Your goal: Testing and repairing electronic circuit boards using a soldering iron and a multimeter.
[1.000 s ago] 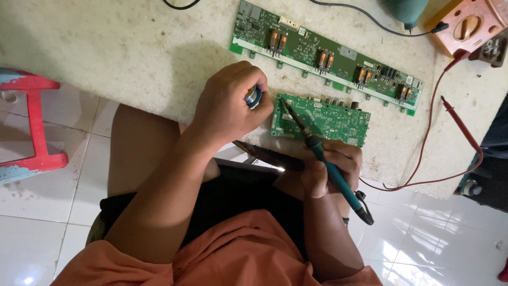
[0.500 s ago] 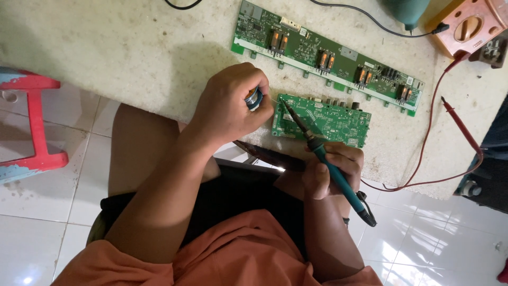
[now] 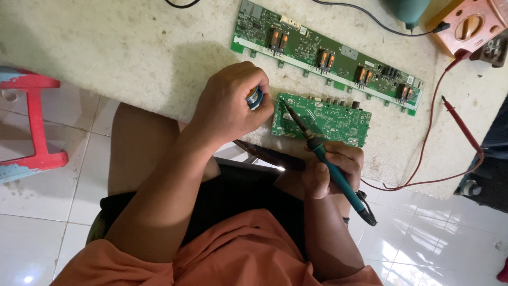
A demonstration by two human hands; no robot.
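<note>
My left hand (image 3: 230, 103) is closed around a small spool of solder (image 3: 255, 98), with a thin wire running from it to the left edge of a small green circuit board (image 3: 330, 119). My right hand (image 3: 330, 169) grips a teal-handled soldering iron (image 3: 330, 167) like a pen. Its dark tip rests near the board's left edge, close to the solder wire. The board lies on a pale speckled worktop (image 3: 106, 47) near its front edge.
A long narrow green circuit board (image 3: 328, 55) lies behind the small one. An orange multimeter (image 3: 471, 26) sits at the top right, its red probe (image 3: 460, 122) and lead trailing over the worktop. Dark pliers (image 3: 270, 154) rest on my lap. A red stool (image 3: 32, 122) stands left on white tiles.
</note>
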